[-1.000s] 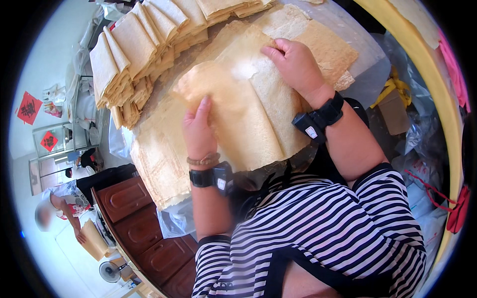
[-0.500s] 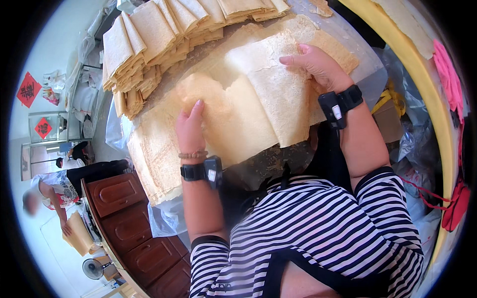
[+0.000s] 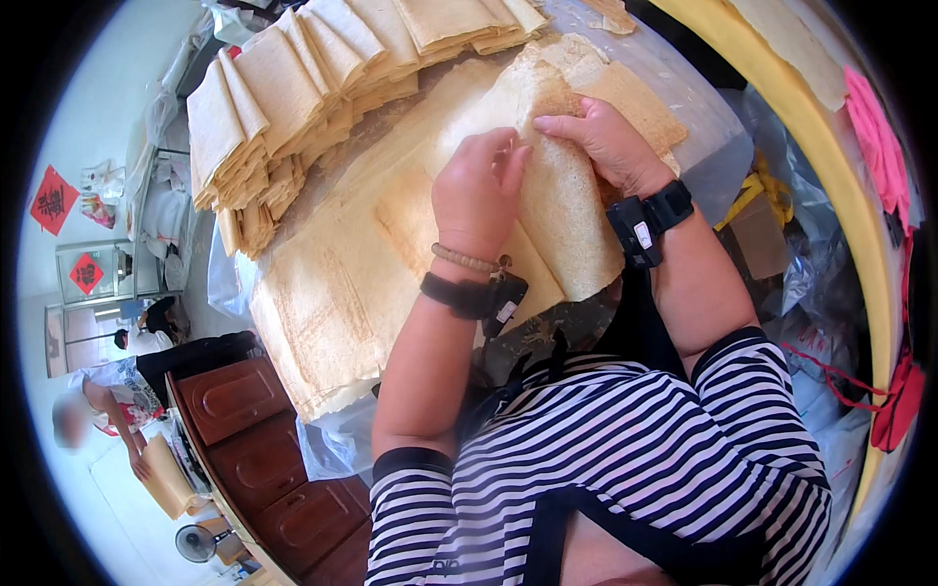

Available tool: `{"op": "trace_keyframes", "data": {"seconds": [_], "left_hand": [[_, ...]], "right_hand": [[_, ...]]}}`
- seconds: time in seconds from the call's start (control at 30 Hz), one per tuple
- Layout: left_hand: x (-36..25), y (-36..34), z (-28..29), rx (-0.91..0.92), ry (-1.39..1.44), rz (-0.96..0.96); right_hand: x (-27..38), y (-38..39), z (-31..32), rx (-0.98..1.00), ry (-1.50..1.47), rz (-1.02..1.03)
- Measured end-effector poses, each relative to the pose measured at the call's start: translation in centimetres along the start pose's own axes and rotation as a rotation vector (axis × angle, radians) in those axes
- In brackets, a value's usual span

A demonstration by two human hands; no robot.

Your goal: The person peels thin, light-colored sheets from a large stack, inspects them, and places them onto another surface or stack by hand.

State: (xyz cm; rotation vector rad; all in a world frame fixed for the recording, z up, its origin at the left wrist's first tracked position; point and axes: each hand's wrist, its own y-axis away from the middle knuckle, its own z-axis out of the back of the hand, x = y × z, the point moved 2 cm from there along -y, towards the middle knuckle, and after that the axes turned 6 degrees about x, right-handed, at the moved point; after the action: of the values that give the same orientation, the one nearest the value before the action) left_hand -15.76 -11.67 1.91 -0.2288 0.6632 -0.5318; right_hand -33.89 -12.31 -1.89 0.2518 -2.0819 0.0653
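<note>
A thin, pale yellow sheet of tofu skin [image 3: 567, 220] lies partly folded over toward the right in front of me. My right hand [image 3: 611, 142] grips its raised far edge between thumb and fingers. Over the middle of the sheets, my left hand [image 3: 479, 190] is closed, fingers curled toward the thumb, close to the fold; what it pinches, if anything, is too small to make out. More flat tofu skin [image 3: 313, 322] spreads beneath, out to the left. Both wrists carry black strapped devices, and a beaded bracelet circles the left one.
Stacks of folded tofu skin [image 3: 283, 88] line the table's far left side. Plastic sheeting [image 3: 718, 137] covers the table at right. Brown cabinets [image 3: 244, 400] stand at left, where another person [image 3: 117, 400] handles similar sheets by a fan [image 3: 195, 542]. A yellow edge [image 3: 782, 88] curves along the right.
My left hand has let go of the left part of the sheet and moved right and up beside the fold. My right hand has shifted slightly, its held edge now curled over.
</note>
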Motion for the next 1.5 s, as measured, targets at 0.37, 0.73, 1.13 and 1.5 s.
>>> {"op": "trace_keyframes", "data": {"seconds": [0.37, 0.73, 1.13, 1.5], "left_hand": [[1.6, -0.2, -1.6, -0.123, -0.065, 0.158], [6.5, 2.0, 1.9, -0.529, 0.585, 0.574], [6.9, -0.8, -1.4, 0.003, 0.346, 0.564], [6.5, 3.7, 3.0, -0.12, 0.384, 0.551]], "right_hand": [[0.3, 0.2, 1.1, -0.06, 0.309, 0.042], [-0.2, 0.0, 2.3, -0.222, 0.577, 0.184], [0.6, 0.1, 1.2, -0.249, 0.679, 0.297], [1.5, -0.8, 2.2, -0.325, 0.951, 0.19]]}}
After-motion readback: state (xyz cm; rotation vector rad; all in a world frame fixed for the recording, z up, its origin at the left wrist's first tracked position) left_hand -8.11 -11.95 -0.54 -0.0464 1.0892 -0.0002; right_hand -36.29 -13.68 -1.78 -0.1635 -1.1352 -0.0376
